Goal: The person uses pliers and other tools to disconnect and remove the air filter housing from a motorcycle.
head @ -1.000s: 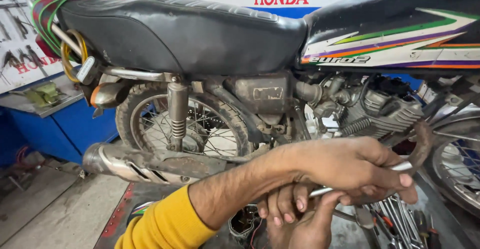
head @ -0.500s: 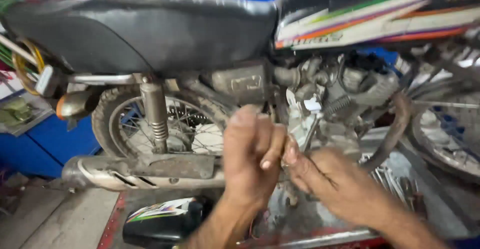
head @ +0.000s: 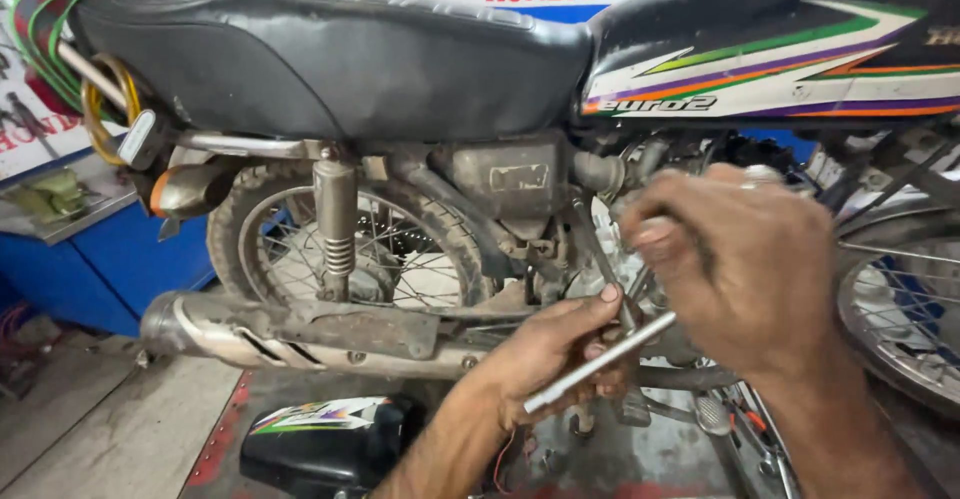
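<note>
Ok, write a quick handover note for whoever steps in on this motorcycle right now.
Left hand: holds a slim metal rod tool low beside the engine.
Right hand: raised in front of the engine area, fingers curled; what it holds cannot be told.
The motorcycle stands upright, seat on. A loose black side panel lies on the floor under the exhaust pipe.
Done: side panel appears off.
Left: the engine-side work under both hands, unfinished.

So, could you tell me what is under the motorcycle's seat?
Under the black seat: shock absorber, spoked rear wheel, side box. The right hand covers the engine.
</note>
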